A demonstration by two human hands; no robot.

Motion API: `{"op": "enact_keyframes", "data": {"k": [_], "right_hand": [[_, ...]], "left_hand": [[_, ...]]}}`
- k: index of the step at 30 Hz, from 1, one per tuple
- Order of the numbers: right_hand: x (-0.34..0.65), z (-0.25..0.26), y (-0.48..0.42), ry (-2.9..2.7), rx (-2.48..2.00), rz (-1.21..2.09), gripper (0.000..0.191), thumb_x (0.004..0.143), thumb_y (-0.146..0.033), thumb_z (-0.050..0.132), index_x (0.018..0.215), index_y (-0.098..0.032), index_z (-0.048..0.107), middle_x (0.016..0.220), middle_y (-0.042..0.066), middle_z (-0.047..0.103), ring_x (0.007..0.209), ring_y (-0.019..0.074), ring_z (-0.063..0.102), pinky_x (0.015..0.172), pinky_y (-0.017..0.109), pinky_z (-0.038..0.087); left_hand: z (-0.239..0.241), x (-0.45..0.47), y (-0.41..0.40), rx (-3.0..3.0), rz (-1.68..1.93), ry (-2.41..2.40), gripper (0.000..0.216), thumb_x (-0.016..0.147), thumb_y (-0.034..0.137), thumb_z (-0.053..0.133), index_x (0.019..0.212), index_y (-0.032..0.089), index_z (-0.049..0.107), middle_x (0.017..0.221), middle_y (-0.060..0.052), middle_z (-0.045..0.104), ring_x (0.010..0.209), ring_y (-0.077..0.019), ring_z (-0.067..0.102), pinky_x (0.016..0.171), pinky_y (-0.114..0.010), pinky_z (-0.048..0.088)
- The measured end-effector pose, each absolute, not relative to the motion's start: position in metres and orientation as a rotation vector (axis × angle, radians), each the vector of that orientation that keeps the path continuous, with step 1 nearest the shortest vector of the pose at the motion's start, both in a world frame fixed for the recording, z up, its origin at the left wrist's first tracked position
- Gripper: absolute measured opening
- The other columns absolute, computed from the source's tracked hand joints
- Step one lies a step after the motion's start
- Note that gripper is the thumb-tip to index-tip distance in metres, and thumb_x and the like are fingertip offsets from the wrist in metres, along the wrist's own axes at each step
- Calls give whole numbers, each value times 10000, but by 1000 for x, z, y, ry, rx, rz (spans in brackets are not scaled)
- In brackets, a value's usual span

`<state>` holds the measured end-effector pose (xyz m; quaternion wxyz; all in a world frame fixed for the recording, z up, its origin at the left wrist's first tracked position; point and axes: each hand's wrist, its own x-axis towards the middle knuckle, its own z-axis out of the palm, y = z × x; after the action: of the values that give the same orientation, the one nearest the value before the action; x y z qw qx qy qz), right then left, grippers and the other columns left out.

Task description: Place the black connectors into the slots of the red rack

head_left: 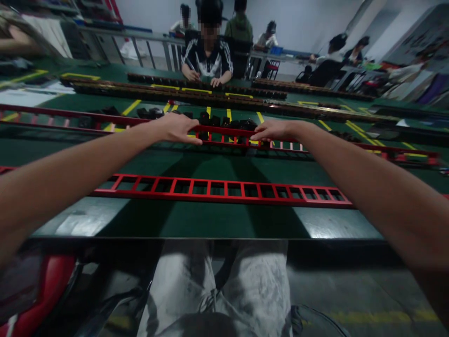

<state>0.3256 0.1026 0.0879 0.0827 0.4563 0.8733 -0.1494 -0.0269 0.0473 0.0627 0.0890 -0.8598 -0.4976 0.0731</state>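
Observation:
Both my arms reach far forward over a green worktable [217,220]. My left hand [178,128] lies on the top rail of a long red ladder-like rack [224,135], fingers curled over it. My right hand [275,131] grips the same rack a little to the right, fingertips pinched on the rail. Between and just behind my hands sit several small black parts [242,124]. A second red rack [224,189] with empty slots lies nearer to me, untouched.
Long dark racks [196,91] and yellow floor-style markings [131,107] run across the far side of the table. A person in a black striped top sits opposite with hands on a rack [208,61]. Other people sit at the back right. My knees show below the table edge.

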Motion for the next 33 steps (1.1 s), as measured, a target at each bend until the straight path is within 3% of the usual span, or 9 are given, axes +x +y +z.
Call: {"op": "enact_keyframes", "data": {"k": [3, 6, 11, 15, 20, 25, 29, 33], "right_hand": [[328, 86, 103, 2712, 1388, -348, 397, 946, -554, 463, 930, -244, 710, 872, 52, 701, 781, 234, 635, 696, 363, 489], [330, 85, 93, 2799, 1279, -217, 301, 913, -426, 535, 1050, -218, 704, 1039, 77, 716, 890, 242, 642, 784, 357, 487], [329, 75, 52, 2772, 1326, -35, 241, 897, -307, 577, 1080, -205, 697, 1072, 97, 721, 942, 254, 650, 790, 334, 470], [327, 64, 16, 2726, 1402, 155, 162, 895, -317, 610, 1016, -253, 697, 1033, 78, 736, 925, 275, 661, 737, 349, 442], [328, 56, -8, 2748, 1295, 251, 159, 935, -296, 557, 970, -219, 692, 1021, 73, 740, 904, 250, 659, 754, 357, 405], [332, 53, -12, 2777, 1278, 282, 157, 941, -276, 570, 958, -178, 691, 990, 67, 737, 867, 220, 646, 747, 334, 364], [334, 51, -12, 2809, 1289, 256, 147, 942, -260, 579, 965, -176, 697, 998, 70, 738, 874, 210, 641, 759, 325, 352], [334, 51, -13, 2812, 1304, 234, 154, 943, -253, 581, 985, -166, 701, 1020, 84, 735, 888, 213, 641, 762, 321, 362]], "left_hand": [[56, -23, 44, -2454, 142, -1481, 464, 1005, 496, 344, 1254, 178, 573, 1202, -130, 616, 1092, -302, 606, 810, -350, 448], [50, -25, 41, -2409, 156, -1455, 377, 989, 382, 399, 1254, 170, 562, 1265, -157, 567, 1104, -302, 600, 760, -334, 461], [43, -30, 23, -2517, 134, -1435, 445, 1002, 537, 366, 1144, 193, 610, 1237, -133, 560, 1002, -278, 630, 676, -322, 455], [40, -31, 1, -2593, 148, -1379, 393, 1029, 433, 327, 1041, 217, 654, 1169, -105, 595, 937, -235, 629, 634, -315, 439], [35, -36, -21, -2643, 86, -1319, 360, 1009, 393, 391, 969, 194, 688, 1101, -99, 617, 877, -219, 626, 621, -302, 435], [30, -46, -39, -2763, -126, -1380, 378, 999, 373, 392, 1151, 173, 675, 1267, -93, 581, 1021, -221, 621, 826, -317, 491], [29, -69, -48, -2757, -291, -1367, 435, 997, 391, 365, 1256, 171, 636, 1367, -102, 550, 1240, -242, 526, 1070, -367, 402], [35, -144, -48, -2602, -219, -1534, 573, 962, 500, 394, 1317, 95, 590, 1348, -158, 575, 1253, -286, 508, 1107, -430, 357]]}}
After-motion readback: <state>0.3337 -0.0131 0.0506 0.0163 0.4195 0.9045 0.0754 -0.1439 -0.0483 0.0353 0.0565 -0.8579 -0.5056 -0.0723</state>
